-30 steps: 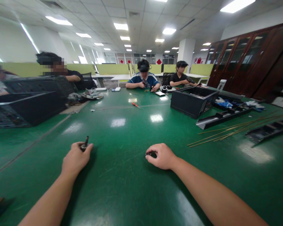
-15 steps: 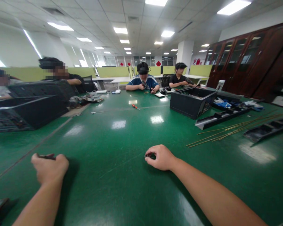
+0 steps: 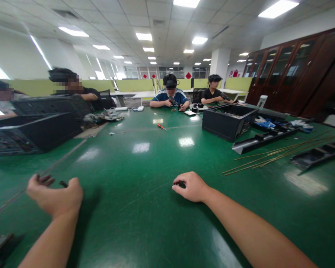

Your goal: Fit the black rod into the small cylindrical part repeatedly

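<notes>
My left hand (image 3: 56,193) hovers over the green table (image 3: 123,223), palm turned up and fingers loosely parted. A small dark part (image 3: 63,184) lies in it near the thumb, mostly hidden by the palm. My right hand (image 3: 191,187) rests at the middle of the table, thumb and fingers curled around a small black piece with bright metallic spots (image 3: 175,184). What kind of piece this is I cannot make out.
An orange screwdriver (image 3: 161,127) lies ahead. Black computer cases stand left (image 3: 56,132) and right (image 3: 220,124). Thin brass-coloured rods (image 3: 257,160) and black metal rails (image 3: 264,139) lie at right. A dark flat object (image 3: 0,243) sits at lower left. Several co-workers sit around the table.
The fingers of my left hand have spread apart and the dark part in it has tilted, with less of it showing. My right hand has stayed in place.
</notes>
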Motion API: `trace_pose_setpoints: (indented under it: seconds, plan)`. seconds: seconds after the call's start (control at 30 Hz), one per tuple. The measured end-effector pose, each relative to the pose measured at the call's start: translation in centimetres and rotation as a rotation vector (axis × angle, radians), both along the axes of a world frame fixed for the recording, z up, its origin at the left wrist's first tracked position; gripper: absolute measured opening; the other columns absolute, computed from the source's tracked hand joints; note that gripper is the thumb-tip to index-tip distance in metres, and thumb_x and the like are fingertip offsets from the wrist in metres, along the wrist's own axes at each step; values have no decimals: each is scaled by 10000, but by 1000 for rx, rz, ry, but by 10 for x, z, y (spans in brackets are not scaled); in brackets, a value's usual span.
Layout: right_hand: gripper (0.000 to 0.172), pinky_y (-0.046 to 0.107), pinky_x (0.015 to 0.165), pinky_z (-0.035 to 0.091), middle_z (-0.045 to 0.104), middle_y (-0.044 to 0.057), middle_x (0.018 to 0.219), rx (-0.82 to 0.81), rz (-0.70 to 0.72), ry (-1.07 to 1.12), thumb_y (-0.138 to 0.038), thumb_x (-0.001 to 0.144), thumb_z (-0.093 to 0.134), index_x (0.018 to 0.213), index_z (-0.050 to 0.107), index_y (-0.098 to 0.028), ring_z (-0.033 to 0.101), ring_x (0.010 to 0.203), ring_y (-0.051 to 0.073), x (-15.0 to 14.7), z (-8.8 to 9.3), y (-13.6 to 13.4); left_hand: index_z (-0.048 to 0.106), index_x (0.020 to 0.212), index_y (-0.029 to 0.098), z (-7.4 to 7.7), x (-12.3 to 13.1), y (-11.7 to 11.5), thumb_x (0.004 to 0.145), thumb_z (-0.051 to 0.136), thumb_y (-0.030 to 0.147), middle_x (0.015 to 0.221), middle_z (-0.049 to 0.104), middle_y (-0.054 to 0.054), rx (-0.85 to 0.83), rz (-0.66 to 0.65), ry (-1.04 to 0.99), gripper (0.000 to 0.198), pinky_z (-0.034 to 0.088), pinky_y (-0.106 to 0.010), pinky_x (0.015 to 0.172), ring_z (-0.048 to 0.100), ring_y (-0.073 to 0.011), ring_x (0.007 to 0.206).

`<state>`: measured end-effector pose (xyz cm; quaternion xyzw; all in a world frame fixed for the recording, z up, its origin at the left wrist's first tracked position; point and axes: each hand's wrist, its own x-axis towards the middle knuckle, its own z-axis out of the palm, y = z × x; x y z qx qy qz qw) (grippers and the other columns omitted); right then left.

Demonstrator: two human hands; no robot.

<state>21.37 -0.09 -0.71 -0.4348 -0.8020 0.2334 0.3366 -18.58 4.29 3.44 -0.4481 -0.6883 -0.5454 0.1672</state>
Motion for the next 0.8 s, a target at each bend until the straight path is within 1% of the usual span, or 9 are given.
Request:
trace_pose_setpoints:
  seconds: [0.07, 0.1, 0.17, 0.27, 0.33, 0.43, 0.6, 0.67, 0.8]
  plan:
    - [247, 269, 709, 454, 750, 47, 885, -102, 27, 97, -362, 871, 614, 964, 760, -187, 653, 775, 171, -4, -1, 1, 395, 1398, 41, 1, 22, -4, 717, 677, 284, 1279, 562, -195, 134, -115, 157, 775, 437, -471, 1039, 586, -309, 1145]
    - [266, 262, 681, 450, 747, 48, 860, -167, 55, 156, -373, 888, 592, 942, 763, -175, 642, 745, 163, -6, -2, 1, 457, 1369, 79, 1, 40, -9, 753, 667, 294, 1201, 613, -152, 127, -236, 241, 685, 433, -471, 1044, 602, -292, 1113]
    - [318, 249, 647, 443, 744, 56, 851, -296, 127, 276, -390, 913, 554, 881, 765, -154, 626, 720, 151, -10, -2, 2, 566, 1285, 168, -2, 82, -20, 824, 639, 322, 1067, 664, -82, -5, -565, 332, 492, 469, -440, 1006, 636, -247, 1028]
    - [381, 235, 608, 437, 740, 69, 883, -444, 198, 405, -432, 929, 522, 869, 763, -143, 601, 687, 135, -13, -3, 2, 615, 1257, 257, -9, 143, -38, 808, 698, 317, 1183, 651, -80, -270, -1097, 414, 461, 507, -374, 970, 631, -232, 1089]
    - [395, 229, 582, 427, 735, 62, 847, -506, 223, 449, -460, 926, 524, 898, 761, -145, 568, 634, 120, -14, -3, 2, 662, 1197, 280, -12, 168, -46, 810, 707, 292, 1172, 671, -72, -325, -1281, 369, 390, 532, -342, 930, 648, -218, 1073]
    - [397, 226, 592, 416, 723, 46, 800, -520, 295, 448, -479, 914, 551, 887, 766, -146, 543, 628, 112, -16, -5, 2, 729, 1020, 267, -12, 178, -49, 819, 701, 259, 1010, 727, -48, -287, -1341, 250, 204, 561, -304, 841, 691, -187, 946]
    - [388, 235, 611, 405, 666, 4, 685, -513, 304, 448, -497, 850, 637, 820, 768, -133, 546, 642, 124, -25, -4, -1, 717, 1019, 246, -13, 171, -48, 739, 783, 236, 966, 753, -36, -291, -1373, 211, 288, 571, -290, 815, 705, -177, 900]
    - [386, 247, 654, 429, 683, 14, 715, -508, 317, 464, -500, 826, 662, 811, 772, -131, 578, 689, 141, -27, -1, -3, 730, 948, 243, -15, 170, -49, 760, 761, 221, 940, 762, -28, -239, -1386, 202, 192, 572, -282, 814, 711, -170, 889]
    - [403, 274, 708, 474, 738, 60, 809, -551, 302, 485, -493, 816, 673, 962, 770, -130, 624, 718, 155, -25, 4, -6, 742, 952, 247, -14, 166, -46, 783, 734, 262, 918, 766, -26, -191, -1199, 114, 170, 576, -291, 806, 714, -171, 837]
